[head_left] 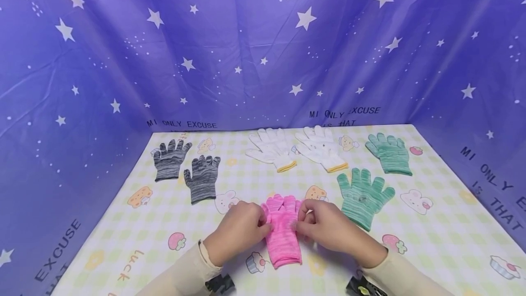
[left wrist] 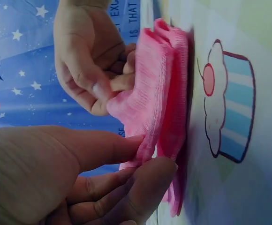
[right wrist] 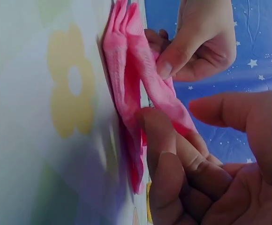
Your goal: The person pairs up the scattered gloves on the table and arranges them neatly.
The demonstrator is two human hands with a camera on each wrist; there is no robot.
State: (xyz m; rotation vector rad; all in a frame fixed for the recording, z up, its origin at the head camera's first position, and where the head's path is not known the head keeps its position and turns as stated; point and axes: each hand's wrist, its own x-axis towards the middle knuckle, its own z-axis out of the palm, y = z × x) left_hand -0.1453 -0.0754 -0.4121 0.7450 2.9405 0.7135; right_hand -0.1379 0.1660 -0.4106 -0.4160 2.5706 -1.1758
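Note:
Pink knit gloves (head_left: 283,241) lie stacked at the near middle of the table, cuff toward me and fingers away. Both wrist views show two pink layers with a gap between them. My left hand (head_left: 243,225) pinches the upper layer's left edge between thumb and forefinger, clearest in the left wrist view on the pink fabric (left wrist: 150,84). On the opposite edge, my right hand (head_left: 328,225) has its fingertips tucked against the upper pink layer (right wrist: 157,93), the thumb close above the edge.
Two grey-black gloves (head_left: 201,179) lie at the left. Two white gloves (head_left: 273,147) with yellow cuff edges are at the back. Two green gloves (head_left: 363,200) lie at the right, one close beyond my right hand. A starry blue curtain (head_left: 246,49) surrounds the checked tablecloth (head_left: 156,259).

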